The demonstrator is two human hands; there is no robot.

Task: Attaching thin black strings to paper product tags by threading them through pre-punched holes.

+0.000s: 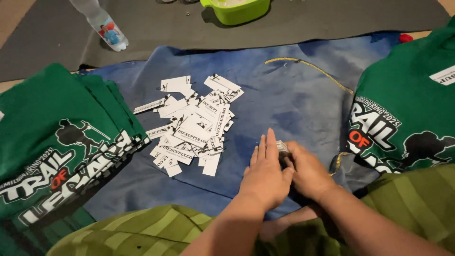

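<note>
Both hands met low in the frame, right of centre, over a blue cloth (294, 104). The left hand (266, 176) lay flat, fingers straight and together, released and grasping nothing that showed; its palm rested against the right hand. The right hand (307, 171) was curled around a small dark object (283, 148), of which only a pale, shiny edge peeked out at the fingertips; what it was could not be told.

Just left of the hands, at the frame's centre, lay a loose heap of white paper tags (194, 128) with black print, apart from both hands. A stack of folded green shirts (52, 142) with white and red print filled the left side. Another green shirt (407, 109) sat at the right edge, with a white label near its upper corner. A thin yellow cord (308, 66) curved across the cloth toward the right shirt. At the top, a clear bottle (102, 23) lay on a grey mat (332, 19), beside a lime-green tub (237, 10). Green striped fabric (142, 232) covered the bottom of the frame.
</note>
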